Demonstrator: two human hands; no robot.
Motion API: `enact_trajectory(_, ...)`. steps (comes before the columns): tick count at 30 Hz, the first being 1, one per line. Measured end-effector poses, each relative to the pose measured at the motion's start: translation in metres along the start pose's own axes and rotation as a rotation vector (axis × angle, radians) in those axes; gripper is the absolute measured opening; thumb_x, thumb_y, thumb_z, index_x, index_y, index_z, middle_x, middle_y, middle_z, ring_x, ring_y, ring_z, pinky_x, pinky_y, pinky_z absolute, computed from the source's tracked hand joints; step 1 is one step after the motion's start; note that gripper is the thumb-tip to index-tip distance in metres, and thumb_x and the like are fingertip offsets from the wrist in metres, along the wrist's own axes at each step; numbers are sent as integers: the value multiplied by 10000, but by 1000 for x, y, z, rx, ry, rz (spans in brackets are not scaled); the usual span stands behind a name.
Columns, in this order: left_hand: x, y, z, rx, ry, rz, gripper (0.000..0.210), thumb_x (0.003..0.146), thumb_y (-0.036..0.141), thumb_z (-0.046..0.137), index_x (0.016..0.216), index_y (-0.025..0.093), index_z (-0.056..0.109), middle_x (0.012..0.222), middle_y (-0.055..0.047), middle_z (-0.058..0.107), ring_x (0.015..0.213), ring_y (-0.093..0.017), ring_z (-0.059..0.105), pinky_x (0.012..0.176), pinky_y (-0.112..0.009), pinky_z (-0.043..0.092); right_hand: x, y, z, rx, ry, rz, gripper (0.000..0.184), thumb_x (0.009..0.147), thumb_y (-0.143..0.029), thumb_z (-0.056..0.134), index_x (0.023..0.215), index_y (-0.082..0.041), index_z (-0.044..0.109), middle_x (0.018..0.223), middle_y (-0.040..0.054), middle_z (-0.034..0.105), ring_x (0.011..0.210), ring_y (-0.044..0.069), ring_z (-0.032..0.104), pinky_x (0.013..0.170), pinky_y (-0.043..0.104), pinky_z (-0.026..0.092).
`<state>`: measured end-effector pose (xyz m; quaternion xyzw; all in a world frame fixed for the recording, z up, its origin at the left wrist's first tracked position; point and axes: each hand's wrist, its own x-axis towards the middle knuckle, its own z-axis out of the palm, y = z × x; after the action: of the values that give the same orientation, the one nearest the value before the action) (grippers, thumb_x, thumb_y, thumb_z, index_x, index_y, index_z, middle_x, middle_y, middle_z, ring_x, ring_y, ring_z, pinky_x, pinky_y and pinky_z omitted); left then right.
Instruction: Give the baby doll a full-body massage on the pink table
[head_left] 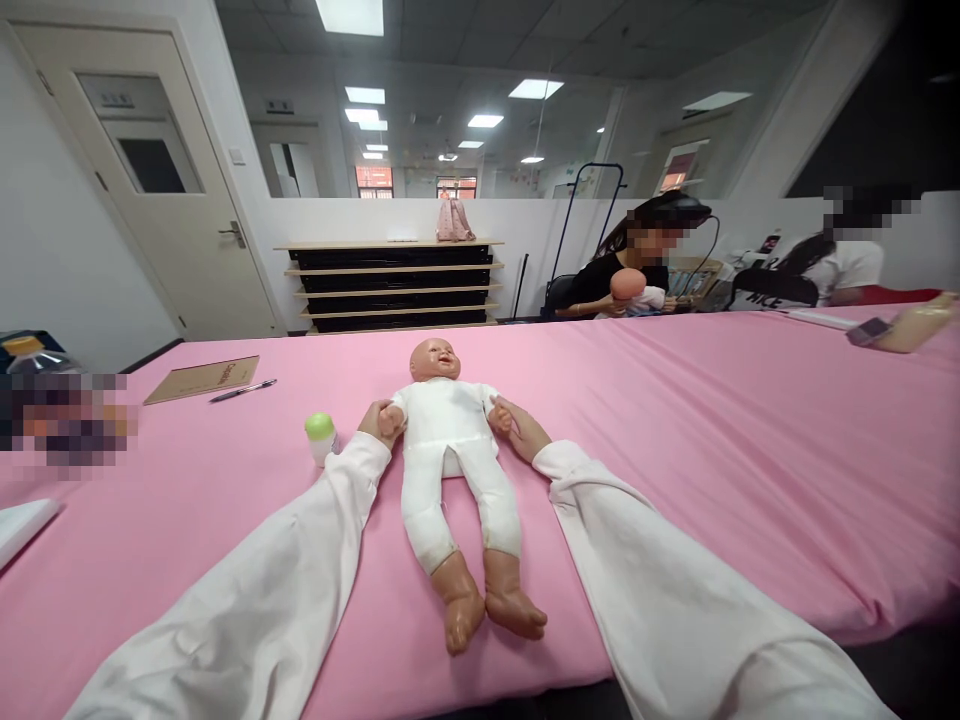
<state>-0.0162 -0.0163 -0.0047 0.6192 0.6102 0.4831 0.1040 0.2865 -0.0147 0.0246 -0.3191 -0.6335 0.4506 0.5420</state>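
A baby doll [450, 420] with a white cloth body lies on its back on the pink-covered table [637, 400], its feet towards me. My left hand [375, 424] is closed around the doll's hand on the left side. On the other side, my right hand [523, 430] grips the doll's other hand and wrist. Both of my arms are in long white sleeves. Beside my left wrist stands a small white bottle with a green lid [321, 438].
A brown notebook [202, 379] and a pen [244, 390] lie at the far left. Across the table a person [637, 260] holds another doll [628, 285]; a second person [847, 260] sits further right. A low shelf [394, 285] stands behind the table.
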Motion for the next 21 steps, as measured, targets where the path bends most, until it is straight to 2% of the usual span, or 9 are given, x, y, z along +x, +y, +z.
enact_trajectory(5,31,21,17,-9,96,-116,611,839,368,447,1380,179,234,1277,-107,486,1161,-235,475,931,-352,420,45,12,26,-45,350,-194,481,708,-183,619,1172,-226,497,1291,31,489,1222,146,419,1095,380,228)
enact_trajectory(8,46,27,28,114,62,-171,649,890,388,330,1431,130,81,1254,-161,495,1154,-276,472,913,-402,401,76,28,36,-105,495,-168,440,775,-242,547,1205,-206,465,1299,66,474,1223,146,414,1076,375,248)
enact_trajectory(11,55,24,35,244,35,-152,595,908,356,273,1434,144,94,1293,-170,455,1160,-295,454,900,-428,389,95,46,39,-242,589,-101,461,822,-271,473,1275,-218,408,1327,67,445,1241,156,390,1067,387,254)
enact_trajectory(14,60,19,37,286,27,-69,522,922,357,224,1427,250,146,1322,-119,438,1148,-258,468,893,-393,395,102,57,35,-356,561,-110,437,847,-296,424,1283,-263,421,1325,22,454,1232,153,392,1074,391,244)
enact_trajectory(17,65,15,39,337,-53,-41,485,919,357,240,1402,332,210,1183,-93,558,1039,-245,544,849,-382,413,106,63,26,-353,431,-112,383,839,-327,456,1218,-300,502,1256,-21,525,1173,151,450,1074,383,253)
enact_trajectory(19,68,13,40,378,-100,-73,478,910,330,270,1388,339,256,1081,-92,614,973,-254,576,814,-386,421,110,66,19,-329,377,-28,342,805,-330,526,1143,-299,567,1162,-23,593,1110,165,506,1060,387,281)
enact_trajectory(21,70,10,42,382,-115,-104,483,902,303,292,1384,325,275,1043,-90,636,944,-253,592,797,-378,426,114,69,13,-356,376,84,322,764,-310,588,1085,-298,605,1069,-19,639,1052,184,548,1033,401,318)
